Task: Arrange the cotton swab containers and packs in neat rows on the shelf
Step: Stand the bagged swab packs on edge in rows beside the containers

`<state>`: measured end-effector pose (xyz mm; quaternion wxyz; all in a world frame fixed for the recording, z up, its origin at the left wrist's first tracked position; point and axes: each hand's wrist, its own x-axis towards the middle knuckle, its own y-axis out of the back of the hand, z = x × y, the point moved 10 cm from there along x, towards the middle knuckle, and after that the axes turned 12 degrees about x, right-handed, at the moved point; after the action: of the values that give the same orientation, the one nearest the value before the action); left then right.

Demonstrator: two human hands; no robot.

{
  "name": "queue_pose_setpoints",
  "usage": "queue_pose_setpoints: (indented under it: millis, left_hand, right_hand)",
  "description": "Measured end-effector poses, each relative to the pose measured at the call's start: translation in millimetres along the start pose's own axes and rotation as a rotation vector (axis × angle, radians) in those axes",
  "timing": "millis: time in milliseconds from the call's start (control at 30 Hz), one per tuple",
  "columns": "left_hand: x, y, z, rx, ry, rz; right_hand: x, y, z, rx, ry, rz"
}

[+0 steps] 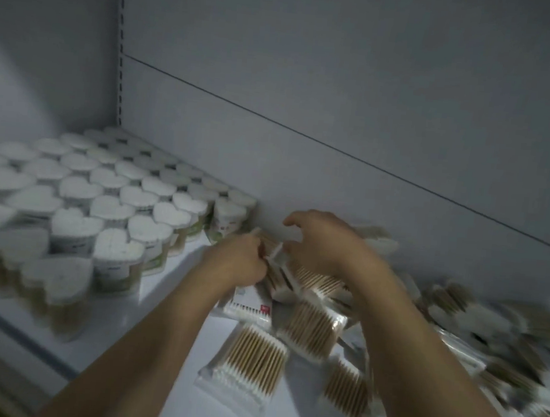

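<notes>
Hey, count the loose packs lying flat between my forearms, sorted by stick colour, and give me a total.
Wooden-stick packs: 3
White-stick pack with a red label: 1
Total: 4
The heap behind them and to the right is too blurred to count.

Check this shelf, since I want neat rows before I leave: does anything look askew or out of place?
Yes. The heart-shaped containers on the left stand in even rows, but the swab packs on the right lie in a loose heap, overlapping at mixed angles.
</notes>
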<state>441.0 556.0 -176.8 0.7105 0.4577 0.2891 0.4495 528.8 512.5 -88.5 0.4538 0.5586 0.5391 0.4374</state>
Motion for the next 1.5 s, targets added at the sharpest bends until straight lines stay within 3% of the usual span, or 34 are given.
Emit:
queue_pose_setpoints:
  millis: [133, 233, 367, 500, 733, 833, 967, 1067, 1167, 1300, 1367, 1433, 1500]
  left_hand:
    - [-3, -12, -18, -0.185, -0.013, 0.055]
    - [-9, -7, -34, -0.073, 0.014, 0.141]
    - [-12, -6, -31, -0.001, 0.045, 0.206]
    - [-9, -4, -40, -0.081, 0.065, 0.248]
    - [-6, 15, -36, -0.273, 0.026, 0.405]
    - [-4, 17, -38, -0.396, 0.004, 0.394]
    - [-9, 23, -26, -0.569, -0.077, 0.397]
    - [-12, 23, -25, -0.82, -0.083, 0.417]
    - [-13, 24, -32, -1.031, -0.045, 0.457]
    - [-18, 35, -39, -1.153, -0.04, 0.571]
    - [-19, 37, -41, -1.2, -0.05, 0.583]
    - [-16, 33, -38, -1.263, -0.068, 0.511]
    - [-12, 30, -35, -1.328, -0.082, 0.45]
  right_hand:
    - [46, -34, 1, 0.091, -0.073, -0.034]
    - [65, -55, 3, 0.119, -0.127, -0.059]
    - [78, -78, 9, -0.063, -0.15, -0.168]
    - [87, -70, 21, -0.097, -0.184, -0.004]
    - [67, -21, 38, 0.692, -0.156, 0.228]
    - [49, -7, 37, 1.024, -0.106, 0.265]
    - [32, 0, 37, 1.239, -0.044, 0.252]
    - [27, -6, 44, 1.242, -0.085, 0.301]
    - [19, -5, 40, 0.965, -0.089, 0.282]
    - [11, -5, 9, 0.684, 0.102, 0.127]
    - [14, -2, 4, 0.566, 0.136, 0.165]
    - [16, 6, 13, 0.608, 0.091, 0.279]
    - [19, -3, 19, 0.913, 0.042, 0.266]
